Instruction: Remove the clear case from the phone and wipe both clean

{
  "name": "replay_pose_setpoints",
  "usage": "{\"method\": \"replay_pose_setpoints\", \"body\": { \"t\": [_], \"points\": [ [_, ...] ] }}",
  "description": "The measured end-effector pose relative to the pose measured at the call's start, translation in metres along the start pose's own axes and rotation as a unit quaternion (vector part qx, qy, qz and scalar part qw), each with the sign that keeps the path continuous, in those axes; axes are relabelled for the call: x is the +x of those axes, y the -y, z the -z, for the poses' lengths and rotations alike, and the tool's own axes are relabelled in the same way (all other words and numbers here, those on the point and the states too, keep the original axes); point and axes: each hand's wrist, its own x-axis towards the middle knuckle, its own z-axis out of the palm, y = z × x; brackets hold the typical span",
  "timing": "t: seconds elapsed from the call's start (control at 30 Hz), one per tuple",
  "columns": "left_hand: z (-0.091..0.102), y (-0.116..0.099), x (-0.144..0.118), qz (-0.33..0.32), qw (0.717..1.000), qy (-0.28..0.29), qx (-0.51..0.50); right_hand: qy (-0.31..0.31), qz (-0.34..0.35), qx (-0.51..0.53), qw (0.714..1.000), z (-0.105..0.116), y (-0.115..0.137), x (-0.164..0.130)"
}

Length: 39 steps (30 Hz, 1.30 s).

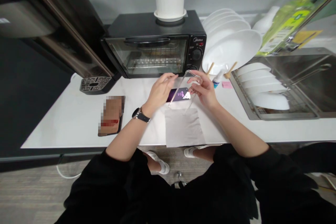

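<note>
A clear phone case (180, 86) is held tilted above the counter, with my right hand (206, 89) closed around its right side. My left hand (161, 89) is beside the case's left edge, fingers stretched out and nothing visible in them; whether the fingertips touch the case I cannot tell. Under the case a phone (172, 95) lies on the counter, its purple screen lit, partly covered by my hands and the case. Just in front of it a grey cloth (184, 129) lies flat, its lower edge hanging over the counter's edge.
Behind my hands stands a black toaster oven (154, 56). A second phone (111, 116), blurred out, lies at left near a drink machine (97, 85). At right are a small spray bottle (217, 79), a pink sponge (227, 84), white plates (233, 50) and a sink rack (250, 113).
</note>
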Motion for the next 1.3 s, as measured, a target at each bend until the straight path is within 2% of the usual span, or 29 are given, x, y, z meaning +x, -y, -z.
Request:
{"method": "replay_pose_setpoints", "body": {
  "t": [0.03, 0.07, 0.13, 0.2, 0.27, 0.33, 0.37, 0.4, 0.43, 0.47, 0.5, 0.57, 0.63, 0.7, 0.77, 0.83, 0.87, 0.9, 0.97, 1.03, 1.07, 1.2, 1.3],
  "points": [
    [-0.002, -0.005, 0.000, 0.053, 0.993, -0.007, -0.107, 0.005, 0.014, -0.019, 1.000, -0.002, 0.001, -0.001],
    [-0.004, -0.011, 0.000, 0.108, 0.969, 0.017, -0.222, 0.011, 0.027, -0.042, 0.999, -0.004, 0.002, -0.002],
    [-0.009, -0.021, -0.003, 0.199, 0.881, 0.125, -0.411, 0.019, 0.055, -0.096, 0.994, -0.009, 0.009, -0.005],
    [-0.014, -0.031, -0.008, 0.237, 0.806, 0.186, -0.510, 0.005, 0.097, -0.168, 0.981, -0.013, 0.021, -0.014],
    [-0.016, -0.037, -0.012, 0.236, 0.772, 0.193, -0.558, -0.046, 0.152, -0.256, 0.953, -0.013, 0.037, -0.032],
    [-0.014, -0.040, -0.013, 0.225, 0.757, 0.183, -0.585, -0.104, 0.192, -0.346, 0.913, -0.010, 0.051, -0.060],
    [-0.013, -0.041, -0.014, 0.222, 0.751, 0.180, -0.595, -0.101, 0.189, -0.376, 0.901, -0.009, 0.057, -0.077],
    [-0.012, -0.041, -0.013, 0.221, 0.745, 0.180, -0.603, -0.062, 0.176, -0.399, 0.898, -0.008, 0.060, -0.095],
    [-0.011, -0.041, -0.013, 0.220, 0.741, 0.179, -0.609, 0.010, 0.153, -0.419, 0.895, -0.007, 0.062, -0.112],
    [-0.010, -0.042, -0.012, 0.218, 0.739, 0.179, -0.612, 0.077, 0.134, -0.443, 0.883, -0.007, 0.062, -0.129],
    [-0.010, -0.042, -0.012, 0.216, 0.738, 0.180, -0.613, 0.107, 0.111, -0.481, 0.863, -0.008, 0.061, -0.143],
    [-0.011, -0.042, -0.011, 0.212, 0.739, 0.180, -0.614, 0.114, 0.067, -0.512, 0.849, -0.009, 0.058, -0.164],
    [-0.012, -0.042, -0.012, 0.211, 0.739, 0.175, -0.616, 0.084, 0.038, -0.508, 0.857, -0.009, 0.057, -0.172],
    [-0.013, -0.042, -0.013, 0.216, 0.734, 0.168, -0.622, 0.030, 0.029, -0.471, 0.881, -0.007, 0.061, -0.167],
    [-0.014, -0.040, -0.014, 0.229, 0.725, 0.167, -0.628, -0.051, 0.048, -0.431, 0.899, -0.003, 0.071, -0.152],
    [-0.017, -0.037, -0.015, 0.246, 0.718, 0.175, -0.628, -0.127, 0.092, -0.411, 0.898, -0.004, 0.083, -0.127],
    [-0.019, -0.035, -0.016, 0.253, 0.715, 0.177, -0.627, -0.141, 0.121, -0.414, 0.891, -0.006, 0.088, -0.113],
    [-0.021, -0.034, -0.016, 0.258, 0.712, 0.177, -0.629, -0.141, 0.150, -0.418, 0.885, -0.010, 0.091, -0.098],
    [-0.024, -0.032, -0.017, 0.263, 0.699, 0.170, -0.643, -0.103, 0.183, -0.435, 0.876, -0.020, 0.087, -0.068],
    [-0.026, -0.032, -0.017, 0.273, 0.678, 0.161, -0.663, -0.066, 0.199, -0.454, 0.866, -0.030, 0.073, -0.044],
    [-0.026, -0.032, -0.016, 0.280, 0.670, 0.156, -0.669, -0.070, 0.195, -0.460, 0.863, -0.034, 0.065, -0.036],
    [-0.023, -0.035, -0.015, 0.297, 0.669, 0.110, -0.672, -0.019, 0.200, -0.450, 0.870, -0.033, 0.037, -0.030],
    [-0.022, -0.038, -0.014, 0.303, 0.675, 0.089, -0.667, 0.026, 0.214, -0.451, 0.866, -0.023, 0.032, -0.034]
  ]
}}
